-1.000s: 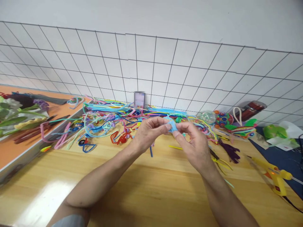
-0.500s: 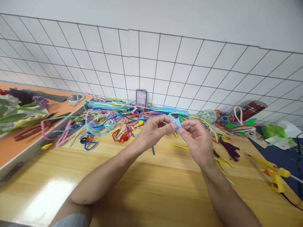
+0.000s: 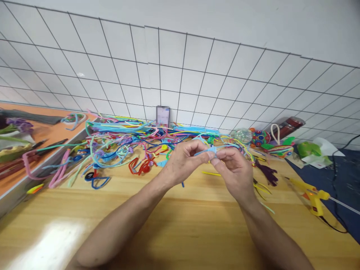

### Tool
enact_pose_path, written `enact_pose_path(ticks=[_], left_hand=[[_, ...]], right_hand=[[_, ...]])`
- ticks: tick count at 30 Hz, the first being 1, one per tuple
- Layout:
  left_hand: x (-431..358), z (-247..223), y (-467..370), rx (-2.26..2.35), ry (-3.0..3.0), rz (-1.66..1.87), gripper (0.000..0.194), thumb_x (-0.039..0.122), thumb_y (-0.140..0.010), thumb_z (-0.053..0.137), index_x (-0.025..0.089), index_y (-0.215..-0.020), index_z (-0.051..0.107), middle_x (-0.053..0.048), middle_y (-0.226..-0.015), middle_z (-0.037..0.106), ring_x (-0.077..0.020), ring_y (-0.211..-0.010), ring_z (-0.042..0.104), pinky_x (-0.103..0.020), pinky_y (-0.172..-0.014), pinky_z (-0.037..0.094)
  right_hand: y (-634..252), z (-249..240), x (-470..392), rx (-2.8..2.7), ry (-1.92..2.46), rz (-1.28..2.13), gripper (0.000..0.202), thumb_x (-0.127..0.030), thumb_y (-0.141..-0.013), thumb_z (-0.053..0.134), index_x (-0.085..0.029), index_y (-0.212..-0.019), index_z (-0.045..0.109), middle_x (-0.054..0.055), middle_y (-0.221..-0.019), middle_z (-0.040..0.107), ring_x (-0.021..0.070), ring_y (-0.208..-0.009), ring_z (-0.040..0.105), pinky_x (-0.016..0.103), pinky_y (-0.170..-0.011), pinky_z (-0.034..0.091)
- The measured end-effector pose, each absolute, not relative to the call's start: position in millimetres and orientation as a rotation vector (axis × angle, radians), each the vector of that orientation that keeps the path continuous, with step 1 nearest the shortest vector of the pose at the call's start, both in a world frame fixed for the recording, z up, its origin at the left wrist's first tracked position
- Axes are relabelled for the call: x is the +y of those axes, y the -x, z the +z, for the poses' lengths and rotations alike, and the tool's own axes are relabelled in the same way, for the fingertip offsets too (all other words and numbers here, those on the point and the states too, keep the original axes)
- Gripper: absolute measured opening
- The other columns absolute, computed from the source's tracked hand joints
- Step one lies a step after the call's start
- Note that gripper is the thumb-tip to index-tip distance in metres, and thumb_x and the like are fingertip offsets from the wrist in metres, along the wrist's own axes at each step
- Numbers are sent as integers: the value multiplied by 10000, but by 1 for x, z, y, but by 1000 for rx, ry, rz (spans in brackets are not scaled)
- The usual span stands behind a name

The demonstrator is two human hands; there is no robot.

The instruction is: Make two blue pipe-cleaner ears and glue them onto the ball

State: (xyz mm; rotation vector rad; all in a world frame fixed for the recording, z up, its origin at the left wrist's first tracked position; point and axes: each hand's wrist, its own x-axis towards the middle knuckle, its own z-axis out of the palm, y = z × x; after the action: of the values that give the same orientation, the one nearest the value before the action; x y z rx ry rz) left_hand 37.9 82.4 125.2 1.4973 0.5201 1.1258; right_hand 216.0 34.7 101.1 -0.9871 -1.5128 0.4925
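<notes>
Between my two hands, above the wooden table (image 3: 180, 228), is a small light-blue piece of pipe cleaner (image 3: 211, 150), folded or wound into a compact shape. My left hand (image 3: 187, 159) pinches its left side with thumb and forefinger. From the right, my right hand (image 3: 232, 168) grips it the same way, and the fingertips of both hands almost meet. Fingers hide part of the blue piece. Behind the hands lies a heap of coloured pipe cleaners (image 3: 120, 129). A yellow pipe cleaner (image 3: 211, 173) rests on the table just below the fingers.
Yellow-handled pliers (image 3: 261, 187) and a yellow glue gun (image 3: 313, 197) with a black cord lie at the right. Farther back are a dark red cylinder (image 3: 289, 125) and a purple tassel (image 3: 267, 172). An orange surface with a raised edge (image 3: 42, 178) borders the left. A white gridded wall stands behind.
The view has shifted a little, so the left-hand items sit farther left. The blue piece has been turned between my fingers; both hands still hold it.
</notes>
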Motion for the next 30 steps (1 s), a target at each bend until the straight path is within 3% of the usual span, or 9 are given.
enact_pose_path(ticks=[7,13,17,26,30], left_hand=[[85,122,-40,510,-1370,1134,425,565,-798,858,167,-768,710,-8,-721,664,-122,-677,569,-253,-660,486],[86,119,-37,595,-1270,1184,383,507,-821,856,173,-752,684,8,-680,649,-99,-619,527,-221,-590,449],[82,120,-39,588,-1228,1199,374,511,-835,839,183,-771,669,17,-658,617,-99,-583,491,-204,-482,369],[70,122,-39,633,-1320,1323,373,505,-846,841,178,-773,679,0,-688,675,-102,-591,565,-219,-537,444],[67,121,-39,661,-1334,1347,403,525,-803,871,178,-755,671,7,-671,665,-96,-589,560,-223,-575,462]], right_hand=[[-219,105,36,-1478,1039,564,80,-254,-920,746,-269,-992,717,-10,-860,705,162,-785,652,304,-750,530],[-219,106,35,-1511,1048,585,145,-342,-956,706,-268,-1078,730,25,-1060,759,219,-1034,685,368,-933,512],[-216,105,32,-1553,1040,632,168,-370,-964,699,-266,-1095,717,27,-1094,771,225,-1063,687,390,-978,510],[-207,116,26,-1518,979,836,148,-370,-903,738,-231,-916,690,-1,-817,708,158,-736,652,305,-715,534],[-206,120,24,-1488,1008,870,191,-401,-887,745,-220,-860,690,-6,-748,691,153,-692,642,295,-682,519]])
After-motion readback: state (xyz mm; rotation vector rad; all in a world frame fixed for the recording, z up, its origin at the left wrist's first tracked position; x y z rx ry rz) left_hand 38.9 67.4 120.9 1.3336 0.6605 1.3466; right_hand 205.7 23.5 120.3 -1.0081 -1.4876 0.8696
